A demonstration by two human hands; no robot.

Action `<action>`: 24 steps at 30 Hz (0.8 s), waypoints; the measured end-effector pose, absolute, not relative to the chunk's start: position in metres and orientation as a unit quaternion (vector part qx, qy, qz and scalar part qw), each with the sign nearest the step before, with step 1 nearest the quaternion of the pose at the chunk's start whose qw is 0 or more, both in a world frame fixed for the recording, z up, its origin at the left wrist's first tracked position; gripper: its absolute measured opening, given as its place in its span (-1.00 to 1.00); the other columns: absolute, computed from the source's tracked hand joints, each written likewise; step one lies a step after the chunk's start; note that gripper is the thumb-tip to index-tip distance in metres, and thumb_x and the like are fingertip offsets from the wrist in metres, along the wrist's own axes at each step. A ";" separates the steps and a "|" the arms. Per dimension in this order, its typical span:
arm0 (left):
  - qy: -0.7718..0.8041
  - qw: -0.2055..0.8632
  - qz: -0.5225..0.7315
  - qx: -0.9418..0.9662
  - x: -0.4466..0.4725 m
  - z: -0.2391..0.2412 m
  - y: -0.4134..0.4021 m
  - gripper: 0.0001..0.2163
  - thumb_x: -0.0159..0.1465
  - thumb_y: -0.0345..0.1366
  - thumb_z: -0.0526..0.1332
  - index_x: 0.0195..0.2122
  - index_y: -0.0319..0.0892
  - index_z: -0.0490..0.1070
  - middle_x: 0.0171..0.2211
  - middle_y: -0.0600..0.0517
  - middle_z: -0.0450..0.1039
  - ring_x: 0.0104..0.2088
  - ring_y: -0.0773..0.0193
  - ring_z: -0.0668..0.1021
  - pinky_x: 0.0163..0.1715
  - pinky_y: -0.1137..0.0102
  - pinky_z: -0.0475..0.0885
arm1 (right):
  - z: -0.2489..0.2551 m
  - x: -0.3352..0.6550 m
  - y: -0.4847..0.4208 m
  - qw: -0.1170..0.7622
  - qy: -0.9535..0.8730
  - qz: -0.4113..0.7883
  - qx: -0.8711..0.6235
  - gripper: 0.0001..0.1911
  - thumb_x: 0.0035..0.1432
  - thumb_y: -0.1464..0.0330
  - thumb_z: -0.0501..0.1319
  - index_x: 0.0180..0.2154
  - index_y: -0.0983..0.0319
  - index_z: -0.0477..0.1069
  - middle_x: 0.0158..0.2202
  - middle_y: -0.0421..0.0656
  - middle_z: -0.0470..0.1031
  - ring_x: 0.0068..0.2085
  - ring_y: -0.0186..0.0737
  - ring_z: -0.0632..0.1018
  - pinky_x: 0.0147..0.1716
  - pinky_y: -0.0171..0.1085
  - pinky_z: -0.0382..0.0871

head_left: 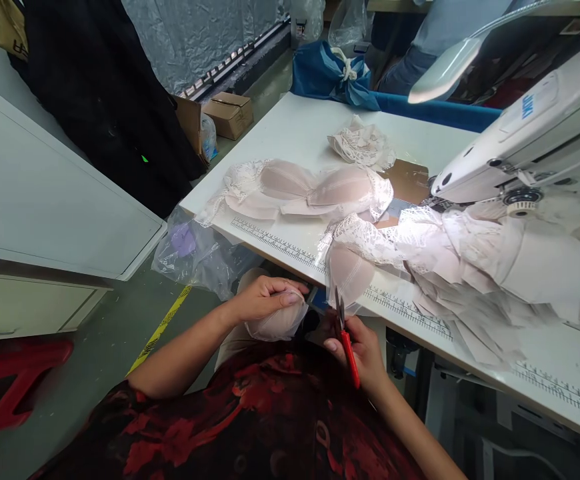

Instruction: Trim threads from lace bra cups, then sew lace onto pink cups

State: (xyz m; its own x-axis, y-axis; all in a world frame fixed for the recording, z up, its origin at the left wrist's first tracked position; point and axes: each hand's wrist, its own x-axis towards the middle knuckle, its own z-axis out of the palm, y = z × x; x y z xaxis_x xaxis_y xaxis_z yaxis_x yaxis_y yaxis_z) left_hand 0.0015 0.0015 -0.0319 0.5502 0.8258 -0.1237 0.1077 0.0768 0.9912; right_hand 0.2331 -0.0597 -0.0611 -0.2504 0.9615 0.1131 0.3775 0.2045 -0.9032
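Note:
My left hand (pixel 270 298) is closed on the edge of a pale beige bra cup (pixel 279 322), held over my lap just off the table's front edge. In my right hand (pixel 365 347) is a pair of scissors with red handles (pixel 350 360), its dark blades pointing up and away from me. Close beyond the blade tips, another beige cup (pixel 351 275) with white lace hangs over the table edge. Farther back, a lace-trimmed bra (pixel 315 187) lies flat on the tabletop. My right fingers are partly hidden by the handles.
A white sewing machine (pixel 525 127) stands at the right, with a heap of beige lace pieces (pixel 475 253) by it. Rulers mark the front of the white table (pixel 265 133). A plastic bag (pixel 195 250) hangs at its left corner. Cardboard boxes (pixel 227 115) sit on the floor.

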 end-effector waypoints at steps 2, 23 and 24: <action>0.362 0.623 0.297 0.626 0.011 -0.029 0.004 -0.74 0.26 -0.17 0.19 -0.24 -0.26 0.56 -0.10 -0.12 0.54 0.01 0.11 0.49 0.04 0.32 0.34 | -0.066 0.234 -0.066 0.394 -0.649 0.434 -0.485 -0.68 0.11 0.08 0.21 -0.26 0.20 0.36 -0.45 -0.21 0.44 -0.46 -0.24 0.45 -0.46 -0.30 0.36; 0.213 0.530 0.148 0.808 0.019 0.026 -0.035 -0.72 0.32 -0.25 0.08 -0.09 -0.15 0.54 -0.24 -0.12 0.53 -0.22 0.18 0.55 -0.15 0.39 0.41 | 0.009 0.264 -0.079 0.322 -0.737 0.453 -0.386 -0.82 0.06 0.47 0.19 -0.25 0.17 0.43 -0.32 -0.14 0.50 -0.35 -0.19 0.50 -0.32 -0.25 0.42; 0.230 0.512 0.181 0.808 0.016 0.030 -0.034 -0.74 0.30 -0.25 0.11 -0.12 -0.14 0.55 -0.14 -0.14 0.50 -0.13 0.13 0.53 -0.07 0.34 0.40 | 0.014 0.266 -0.077 0.301 -0.744 0.471 -0.366 -0.74 0.08 0.47 0.18 -0.15 0.16 0.42 -0.26 -0.12 0.51 -0.31 -0.17 0.52 -0.28 -0.24 0.43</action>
